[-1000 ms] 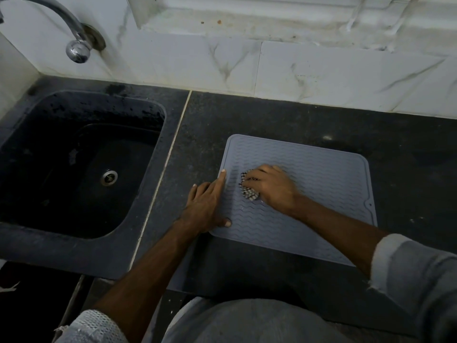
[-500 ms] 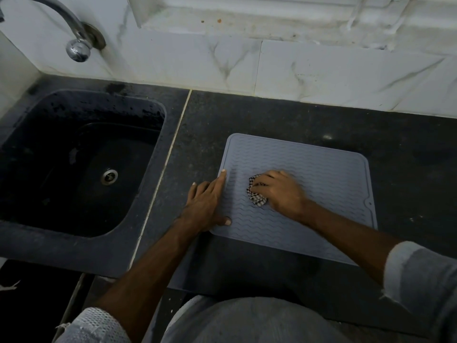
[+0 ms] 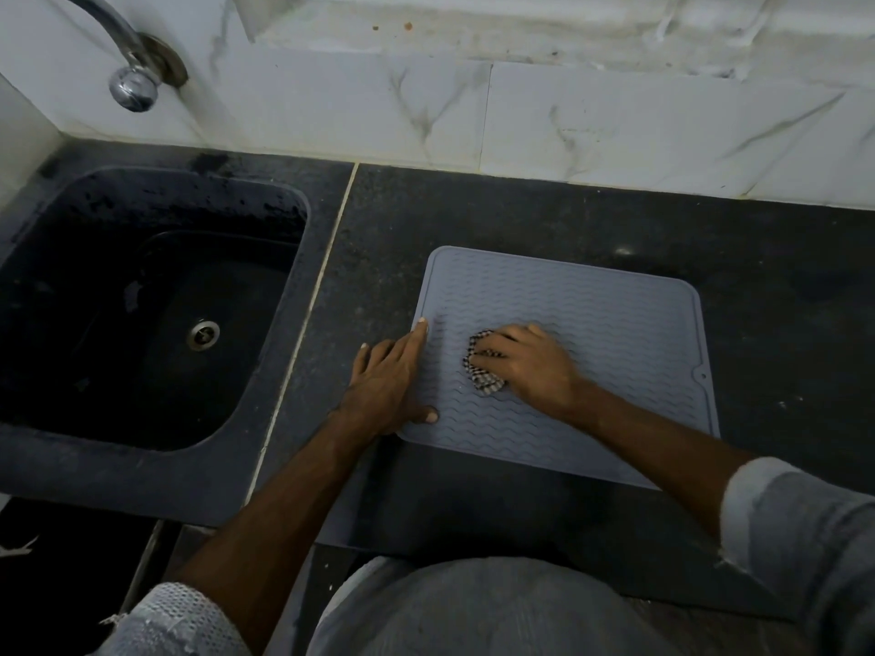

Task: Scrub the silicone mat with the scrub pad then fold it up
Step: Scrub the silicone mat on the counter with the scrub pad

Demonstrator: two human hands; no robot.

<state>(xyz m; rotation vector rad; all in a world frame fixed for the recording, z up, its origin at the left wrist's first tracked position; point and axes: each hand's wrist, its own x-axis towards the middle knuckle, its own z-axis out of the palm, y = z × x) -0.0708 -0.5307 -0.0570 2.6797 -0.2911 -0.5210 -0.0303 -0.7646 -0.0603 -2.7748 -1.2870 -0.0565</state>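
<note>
The grey silicone mat (image 3: 592, 324) is laid flat on the dark countertop (image 3: 521, 215), right of the sink (image 3: 142, 300). Its left edge is pinned by the flattened, spread left hand (image 3: 386, 383); the checkered scrub pad (image 3: 483, 366) is pressed down under the curled right hand (image 3: 525, 359). The mat is judged limp, light and slippery, best lifted at a corner for folding.
</note>
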